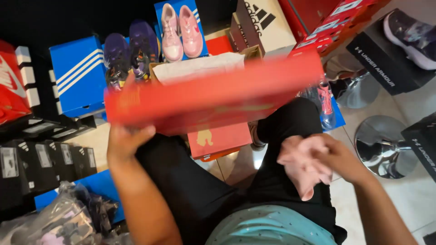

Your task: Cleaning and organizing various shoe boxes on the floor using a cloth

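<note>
Head view: seated person seen from above, black trousers, shoe boxes all round on the floor.
Red lid: long, flat, blurred; held up over the lap, in front of the knees.
Long axis: runs left to right, right end tilted slightly higher, toward the far boxes.
Left hand: under the lid's left end, fingers closed on its lower edge; the only hand touching it.
Right hand: low beside the right knee, well apart from the lid; fingers curled round a wad of pale pink paper.
Nearer hand: left, in contact; right end of the lid unsupported.
Open box: just behind the lid, white paper inside, mostly hidden by it.
Pink shoes: a pair on a blue box, beyond the lid.
Purple shoes: left of the pink pair.
Blue striped box: far left.
Black boxes: right, beside chrome stand bases.
</note>
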